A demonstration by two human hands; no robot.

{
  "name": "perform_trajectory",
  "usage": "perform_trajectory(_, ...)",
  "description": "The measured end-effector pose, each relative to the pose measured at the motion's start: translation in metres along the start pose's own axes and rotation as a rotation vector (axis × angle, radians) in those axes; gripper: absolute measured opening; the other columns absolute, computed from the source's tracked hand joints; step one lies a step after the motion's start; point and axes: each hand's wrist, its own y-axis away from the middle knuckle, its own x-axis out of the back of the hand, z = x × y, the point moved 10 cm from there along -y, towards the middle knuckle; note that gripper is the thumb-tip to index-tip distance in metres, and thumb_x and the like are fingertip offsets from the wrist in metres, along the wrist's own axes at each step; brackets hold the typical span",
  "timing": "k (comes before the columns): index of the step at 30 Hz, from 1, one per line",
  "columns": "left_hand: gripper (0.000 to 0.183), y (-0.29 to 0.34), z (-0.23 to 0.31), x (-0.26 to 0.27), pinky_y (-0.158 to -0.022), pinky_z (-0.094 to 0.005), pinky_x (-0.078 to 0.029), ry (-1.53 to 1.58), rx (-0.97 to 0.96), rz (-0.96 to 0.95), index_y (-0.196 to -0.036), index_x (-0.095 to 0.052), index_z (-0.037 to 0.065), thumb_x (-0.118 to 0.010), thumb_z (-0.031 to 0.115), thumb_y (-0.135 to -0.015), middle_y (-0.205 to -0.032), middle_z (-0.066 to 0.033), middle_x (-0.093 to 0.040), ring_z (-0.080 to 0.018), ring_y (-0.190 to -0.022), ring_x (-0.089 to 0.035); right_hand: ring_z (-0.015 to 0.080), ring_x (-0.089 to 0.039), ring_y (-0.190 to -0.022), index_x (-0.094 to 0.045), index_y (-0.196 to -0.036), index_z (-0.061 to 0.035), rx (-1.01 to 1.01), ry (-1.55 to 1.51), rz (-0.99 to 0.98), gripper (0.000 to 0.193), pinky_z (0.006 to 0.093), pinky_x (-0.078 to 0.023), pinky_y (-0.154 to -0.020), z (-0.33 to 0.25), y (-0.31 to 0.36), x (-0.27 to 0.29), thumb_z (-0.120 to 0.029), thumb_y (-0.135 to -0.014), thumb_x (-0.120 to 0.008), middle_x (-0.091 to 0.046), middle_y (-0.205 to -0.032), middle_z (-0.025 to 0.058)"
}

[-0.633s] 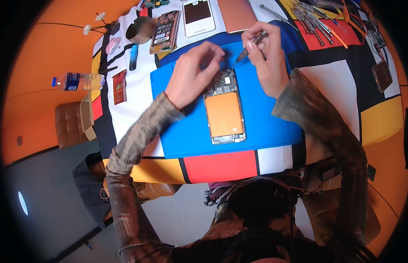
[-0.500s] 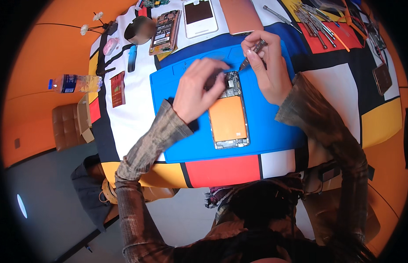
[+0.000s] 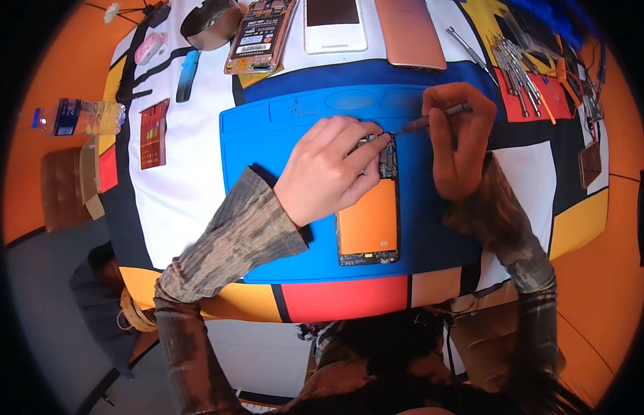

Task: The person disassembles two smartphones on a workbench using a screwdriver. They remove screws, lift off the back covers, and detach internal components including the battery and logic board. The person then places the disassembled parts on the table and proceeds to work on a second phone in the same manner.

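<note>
An opened smartphone (image 3: pixel 341 259) lies on a blue work mat (image 3: pixel 256 149), its circuit board bare at the far end and an orange battery (image 3: pixel 367 223) filling the middle. My left hand (image 3: pixel 329 164) covers the phone's upper left part, fingers bent and closed on its far end, so much of the board is hidden. In my right hand (image 3: pixel 460 145) a slim dark precision screwdriver (image 3: pixel 423 123) is pinched. It slants left, and its tip is at the phone's far right corner, close to my left fingertips.
Beyond the mat are another opened phone (image 3: pixel 258 41), a white phone (image 3: pixel 336 34) and a copper-coloured back cover (image 3: pixel 412 38). Several screwdrivers (image 3: pixel 519 76) lie far right. A blue tool (image 3: pixel 187 75), a red packet (image 3: pixel 153 135) and a round dark bowl (image 3: pixel 211 26) are to the left.
My left hand has settled onto the phone's far end. The screwdriver has tilted lower, its tip still at the far corner. The whole view has shifted, with the table appearing lower.
</note>
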Motion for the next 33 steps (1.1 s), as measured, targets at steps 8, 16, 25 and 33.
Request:
perform_trajectory(8,0.024,0.002,0.002,0.002,-0.077,-0.0335,-0.047,-0.047,-0.06,0.054,-0.094,-0.067,0.0,-0.066,0.01,-0.072,-0.096,-0.0081,-0.06,-0.023,-0.091,-0.056,0.0122,-0.051,-0.074,-0.032,-0.101,-0.005,0.117,0.301,-0.259,0.03,0.0252,-0.046,-0.066,-0.026,-0.017,-0.023,0.01,-0.086,-0.054,-0.053,-0.106,0.0178)
perform_trajectory(16,0.032,0.005,-0.002,0.0,-0.076,-0.0353,-0.048,0.014,-0.015,0.026,-0.103,-0.065,0.003,-0.066,0.006,-0.071,-0.103,-0.0103,-0.061,-0.0261,-0.093,-0.057,0.0118,-0.051,-0.063,-0.039,-0.1,-0.001,0.138,0.307,-0.189,0.03,0.0224,-0.046,-0.056,-0.034,-0.019,-0.018,0.012,-0.081,-0.058,-0.055,-0.109,0.0149)
perform_trajectory(25,0.034,0.006,-0.003,-0.001,-0.077,-0.0362,-0.049,0.014,-0.013,0.021,-0.102,-0.065,0.003,-0.067,0.004,-0.069,-0.103,-0.0107,-0.061,-0.0268,-0.093,-0.058,0.0083,-0.05,-0.066,-0.036,-0.1,-0.0012,0.077,0.182,-0.148,0.028,0.0191,-0.044,-0.055,-0.023,-0.016,-0.01,0.01,-0.083,-0.056,-0.054,-0.112,0.015)
perform_trajectory(33,0.034,0.004,-0.001,-0.001,-0.078,-0.0362,-0.049,-0.005,-0.021,0.009,-0.104,-0.065,0.003,-0.066,0.005,-0.07,-0.103,-0.0109,-0.061,-0.027,-0.092,-0.057,0.0101,-0.052,-0.065,-0.036,-0.101,-0.0009,0.06,0.174,-0.155,0.029,0.0203,-0.045,-0.056,-0.021,-0.016,-0.007,0.006,-0.084,-0.059,-0.055,-0.112,0.0145)
